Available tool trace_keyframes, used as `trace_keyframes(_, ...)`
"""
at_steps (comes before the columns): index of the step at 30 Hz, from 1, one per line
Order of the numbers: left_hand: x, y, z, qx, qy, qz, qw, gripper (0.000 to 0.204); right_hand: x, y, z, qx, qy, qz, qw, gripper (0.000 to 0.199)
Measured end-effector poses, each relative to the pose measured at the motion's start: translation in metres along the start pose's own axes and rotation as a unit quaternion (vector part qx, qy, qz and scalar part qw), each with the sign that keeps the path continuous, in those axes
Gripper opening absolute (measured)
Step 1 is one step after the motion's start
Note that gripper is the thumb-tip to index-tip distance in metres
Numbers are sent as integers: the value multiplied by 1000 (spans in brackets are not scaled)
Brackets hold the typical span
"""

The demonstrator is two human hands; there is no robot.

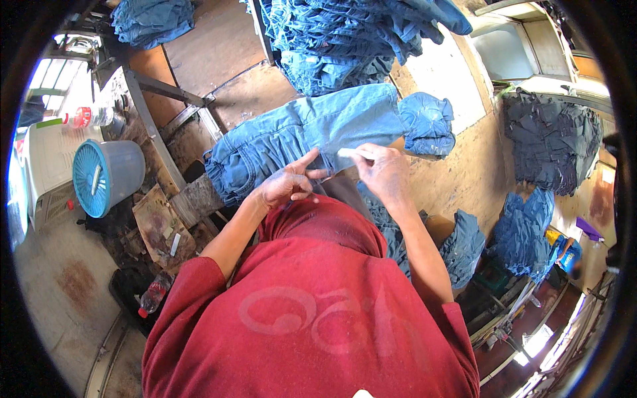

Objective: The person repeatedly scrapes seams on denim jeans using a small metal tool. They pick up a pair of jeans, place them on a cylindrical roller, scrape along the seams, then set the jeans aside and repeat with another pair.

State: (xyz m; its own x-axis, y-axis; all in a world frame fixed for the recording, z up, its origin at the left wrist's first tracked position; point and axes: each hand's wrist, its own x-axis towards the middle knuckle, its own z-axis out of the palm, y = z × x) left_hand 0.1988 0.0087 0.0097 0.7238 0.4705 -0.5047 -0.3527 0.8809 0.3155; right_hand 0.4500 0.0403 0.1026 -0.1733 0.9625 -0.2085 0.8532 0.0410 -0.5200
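In front of me lies a stack of light blue denim trousers [305,123], the top pair spread flat and gathered at the waist on the left. My left hand [292,183] is at the near edge of the denim, its fingers spread and nothing seen in them. Just right of it, my right hand [383,174] pinches a small white chalk-like piece [346,153] between thumb and fingers, above the cloth's near edge. A folded blue denim bundle [426,124] sits against the stack's right end.
A tall denim pile [332,46] stands beyond. At right are a dark garment pile [552,142] and a blue denim heap [524,229]. A bucket with a blue lid [93,179] stands at left; a plastic bottle [154,293] lies near my left elbow.
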Motion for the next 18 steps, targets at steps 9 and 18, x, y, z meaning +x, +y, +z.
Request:
trace_keyframes(9,2,-2,-1,21,-5,5,1000,118,5,10,7,27,27,-25,999,16)
trace_keyframes(18,1,1,7,28,7,-3,1000,117,0,13,0,70,-71,7,995,18)
